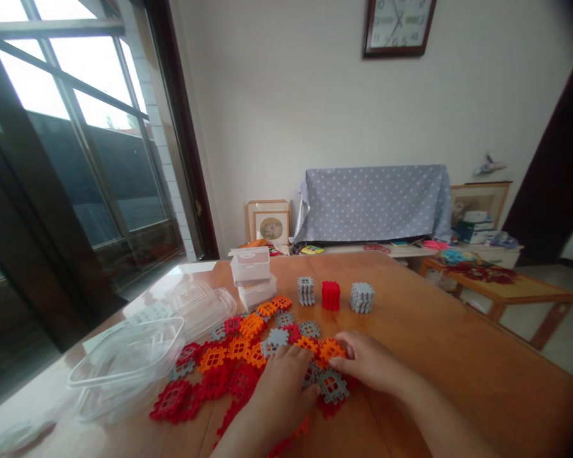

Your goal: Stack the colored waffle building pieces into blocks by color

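Observation:
Red, orange and grey notched plastic squares lie in a loose spread on the wooden table, among them a red piece [169, 399] at the near left. My left hand [286, 385] rests over the pile, its fingertips at a grey piece [277, 338]; whether it grips anything is hidden. My right hand [363, 359] pinches an orange piece [331, 350] at the pile's right edge between thumb and fingers. Behind the pile stand three neat stacks: a grey stack [306, 291], a red stack [331, 296] and another grey stack [362, 298].
Clear plastic tubs [128, 356] and lids [203, 308] sit on the left of the wooden table [434, 356]. Small white boxes [251, 267] are stacked behind the pieces. A low side table [544, 289] stands at the right.

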Demonstrator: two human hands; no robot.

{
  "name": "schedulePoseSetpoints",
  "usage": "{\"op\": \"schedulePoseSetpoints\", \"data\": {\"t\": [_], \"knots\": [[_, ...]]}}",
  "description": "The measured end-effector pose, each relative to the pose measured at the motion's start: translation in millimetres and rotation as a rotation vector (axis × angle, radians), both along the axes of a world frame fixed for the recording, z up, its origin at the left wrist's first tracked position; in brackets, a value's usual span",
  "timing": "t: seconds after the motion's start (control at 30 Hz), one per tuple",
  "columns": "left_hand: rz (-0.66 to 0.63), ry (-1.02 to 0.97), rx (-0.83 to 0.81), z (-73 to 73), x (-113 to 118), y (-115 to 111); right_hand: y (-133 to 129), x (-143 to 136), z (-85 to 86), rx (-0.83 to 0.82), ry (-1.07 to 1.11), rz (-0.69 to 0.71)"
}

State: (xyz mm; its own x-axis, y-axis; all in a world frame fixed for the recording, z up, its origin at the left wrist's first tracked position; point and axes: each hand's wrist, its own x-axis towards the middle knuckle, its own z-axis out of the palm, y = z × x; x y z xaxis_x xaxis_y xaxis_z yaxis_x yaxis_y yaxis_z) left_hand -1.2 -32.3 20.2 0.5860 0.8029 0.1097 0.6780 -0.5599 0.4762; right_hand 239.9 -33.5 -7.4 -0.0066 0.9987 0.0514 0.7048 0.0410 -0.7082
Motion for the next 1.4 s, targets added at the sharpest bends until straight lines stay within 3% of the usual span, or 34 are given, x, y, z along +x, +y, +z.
{"op": "schedulePoseSetpoints", "data": {"t": [0.2, 0.43, 0.7, 0.97, 1.07, 1.17, 1.23, 1.4], "knots": [[-0.008, 0.039, -0.043, -0.7, 1, -1, 0, -3, -1.3, 0.052, -0.129, 0.067], [0.010, 0.072, -0.075, 5.4, 2, 0, 2, -5, -4.2, 0.094, -0.073, 0.067], [0.016, -0.042, -0.089, 7.1, 0, 3, 11, -1, -21.5, 0.081, 0.050, 0.025], [0.120, -0.183, -0.094, -0.5, -10, 15, 14, -1, -22.5, -0.005, 0.258, 0.043], [0.185, -0.215, 0.014, -4.3, -15, 27, 14, -1, -22.6, 0.012, 0.239, 0.018], [0.370, -0.109, 0.159, -11.6, -22, 40, 15, -2, -22.0, 0.050, 0.190, -0.005], [0.478, 0.013, 0.172, -17.8, -26, 47, 14, -2, -21.4, 0.061, 0.164, 0.004], [0.480, 0.126, 0.162, -28.0, -26, 54, 11, -5, -17.0, 0.079, 0.125, 0.038]]}}
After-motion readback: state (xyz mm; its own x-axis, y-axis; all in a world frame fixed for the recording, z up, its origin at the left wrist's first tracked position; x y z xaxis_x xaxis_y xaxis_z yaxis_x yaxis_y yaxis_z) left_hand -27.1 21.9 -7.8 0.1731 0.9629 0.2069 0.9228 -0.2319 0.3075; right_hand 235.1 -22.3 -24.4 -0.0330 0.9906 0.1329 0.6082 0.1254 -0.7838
